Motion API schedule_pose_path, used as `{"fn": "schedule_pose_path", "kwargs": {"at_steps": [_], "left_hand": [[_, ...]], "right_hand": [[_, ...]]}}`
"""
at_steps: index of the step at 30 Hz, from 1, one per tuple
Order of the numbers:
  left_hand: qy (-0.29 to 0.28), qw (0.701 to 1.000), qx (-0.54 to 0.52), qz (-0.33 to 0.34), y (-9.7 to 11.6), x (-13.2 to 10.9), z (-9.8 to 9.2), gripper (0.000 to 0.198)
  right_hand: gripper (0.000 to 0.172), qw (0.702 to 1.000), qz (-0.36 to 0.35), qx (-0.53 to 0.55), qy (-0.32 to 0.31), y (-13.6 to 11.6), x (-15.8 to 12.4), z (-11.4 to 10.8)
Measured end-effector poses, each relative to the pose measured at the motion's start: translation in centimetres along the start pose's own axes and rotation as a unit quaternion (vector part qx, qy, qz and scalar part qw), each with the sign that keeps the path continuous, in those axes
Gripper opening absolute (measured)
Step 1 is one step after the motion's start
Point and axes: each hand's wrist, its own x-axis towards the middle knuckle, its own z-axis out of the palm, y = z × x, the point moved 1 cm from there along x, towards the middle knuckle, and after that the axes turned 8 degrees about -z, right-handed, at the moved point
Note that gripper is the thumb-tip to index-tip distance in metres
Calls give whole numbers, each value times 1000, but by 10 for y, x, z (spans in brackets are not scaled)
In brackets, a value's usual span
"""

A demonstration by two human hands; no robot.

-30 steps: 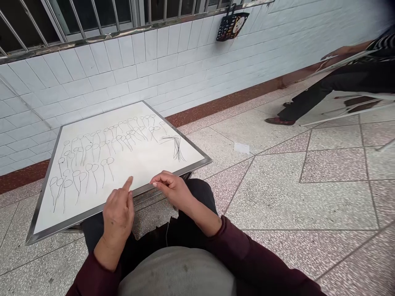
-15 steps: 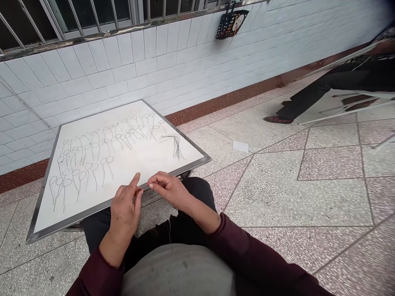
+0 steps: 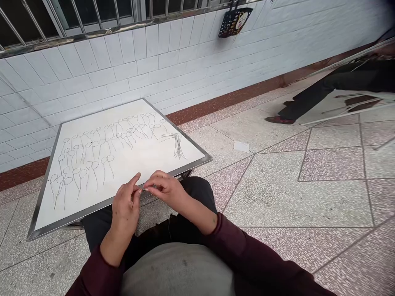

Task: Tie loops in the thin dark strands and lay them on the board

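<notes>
My left hand (image 3: 125, 207) and my right hand (image 3: 171, 191) meet at the near edge of a white board (image 3: 132, 158) with a grey metal rim. Both pinch a thin dark wire between thumb and forefinger, fingertips almost touching; most of that wire is hidden or too fine to follow. Several looped wires (image 3: 65, 197), each a round ring with a long tail, lie in rows across the board's left and far parts. A small bunch of loose straight wires (image 3: 177, 146) lies at its right corner.
The board rests over my knees, close to a white tiled wall (image 3: 101, 78) with a barred window above. A dark patterned bag (image 3: 233, 22) hangs there. To the right, another person's leg (image 3: 311, 98) and a white paper (image 3: 241, 146) are on the speckled floor.
My right hand has moved slightly left, bringing its fingertips up against those of my left hand. The wires on the board lie as before.
</notes>
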Motion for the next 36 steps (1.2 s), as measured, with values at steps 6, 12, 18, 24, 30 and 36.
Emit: {"fn": "schedule_pose_path", "kwargs": {"at_steps": [6,12,18,24,30,36], "left_hand": [[-21,998,-42,-46,0,-1,-1,42],[-41,988,-99,-111,-2,0,-8,44],[-60,997,-14,-47,1,1,-9,46],[-35,996,73,40,5,-1,1,46],[22,985,137,102,1,-4,4,48],[31,985,137,100,3,-4,2,51]], "right_hand": [[9,996,85,33,-2,-5,1,4],[6,995,84,54,16,-1,0,0],[4,996,74,58,10,-2,0,1],[3,996,65,62,1,-7,-2,5],[8,980,144,137,-22,-11,-4,6],[8,977,149,155,-5,-6,-6,7]]}}
